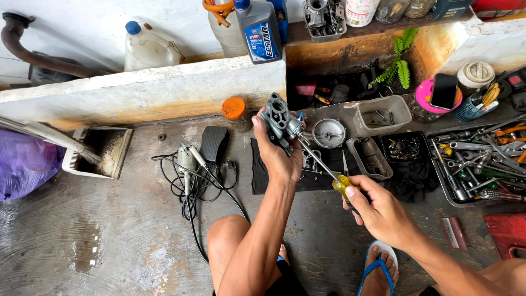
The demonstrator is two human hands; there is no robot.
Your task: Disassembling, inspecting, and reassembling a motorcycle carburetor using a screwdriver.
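My left hand [276,156] holds up a grey metal carburettor body [278,120] above a black cloth [260,172] on the concrete floor. My right hand [381,211] grips the yellow handle of a screwdriver [342,185]. Its long shaft runs up and left, and the tip meets the carburettor's right side. Small metal parts lie on the cloth under the shaft. My bare knee and a foot in a blue sandal [378,268] show at the bottom.
A rotary tool with coiled black cable [189,170] lies to the left beside a dustpan [98,152]. Right of the cloth are a round metal cover [329,133], plastic tubs [382,114] and a tray of hand tools [476,164]. Oil bottles [258,30] stand on the ledge behind.
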